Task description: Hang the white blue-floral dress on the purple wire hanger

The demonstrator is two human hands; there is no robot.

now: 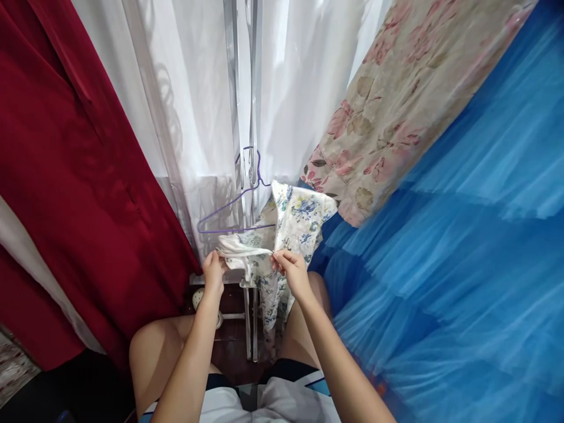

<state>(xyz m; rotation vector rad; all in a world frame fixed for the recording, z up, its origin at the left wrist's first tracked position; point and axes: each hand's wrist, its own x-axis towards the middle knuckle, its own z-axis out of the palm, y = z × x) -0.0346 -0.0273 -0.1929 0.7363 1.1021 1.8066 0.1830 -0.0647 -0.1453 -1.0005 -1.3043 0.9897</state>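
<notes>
A white garment with blue and green flowers [302, 220] hangs by one side on a purple wire hanger [259, 169]. The hanger's left arm is bare. My left hand [214, 271] pinches the loose left edge of the garment, below the bare arm. With thumb and fingers, my right hand [288, 270] grips the same cloth near its middle. A strip of the white edge is stretched between both hands. The lower part of the garment droops between my knees.
A metal stand [248, 323] rises in front of me, before white curtains [304, 76]. Dark red cloth [88, 147] hangs at left. Beige flowered fabric [370, 135] and a ruffled blue tulle skirt [462, 247] fill the right side.
</notes>
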